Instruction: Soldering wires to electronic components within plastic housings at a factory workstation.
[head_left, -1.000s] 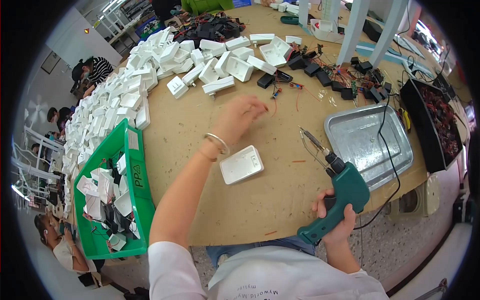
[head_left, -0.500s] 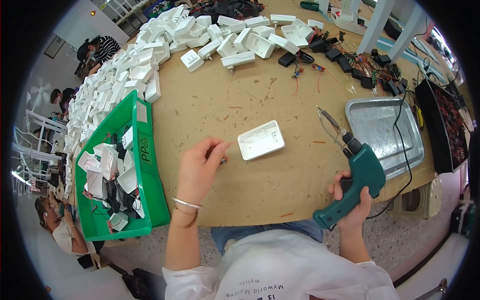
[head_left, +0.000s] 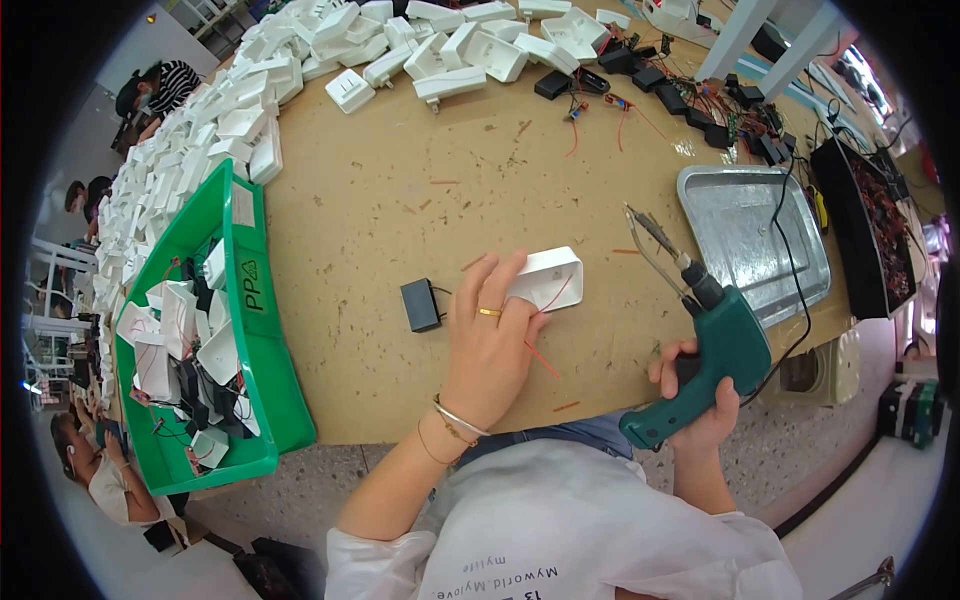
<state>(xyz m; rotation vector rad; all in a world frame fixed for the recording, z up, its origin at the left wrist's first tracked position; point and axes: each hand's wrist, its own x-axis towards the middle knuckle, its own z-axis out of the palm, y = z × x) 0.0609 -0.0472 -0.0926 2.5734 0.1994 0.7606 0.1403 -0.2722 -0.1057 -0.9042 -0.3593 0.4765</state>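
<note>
My left hand point(head_left: 487, 335) rests on the brown table with its fingers on the near end of a white plastic housing point(head_left: 551, 275). A red wire point(head_left: 545, 330) runs from the housing under my fingers. Just left of that hand lies a small black box point(head_left: 420, 304) with thin wires. My right hand point(head_left: 700, 400) grips the handle of a green soldering gun point(head_left: 715, 350), its metal tip pointing up and away over the table, right of the housing.
A green bin point(head_left: 255, 300) of white housings and black parts stands at the left table edge. Many white housings point(head_left: 300, 70) are piled along the far left. A metal tray point(head_left: 755, 235) lies at right, black parts and wires point(head_left: 700, 95) beyond it. Other people sit at lower left.
My left hand moved right onto the white housing. A small black box now lies beside it on the table. The soldering gun stays in my right hand.
</note>
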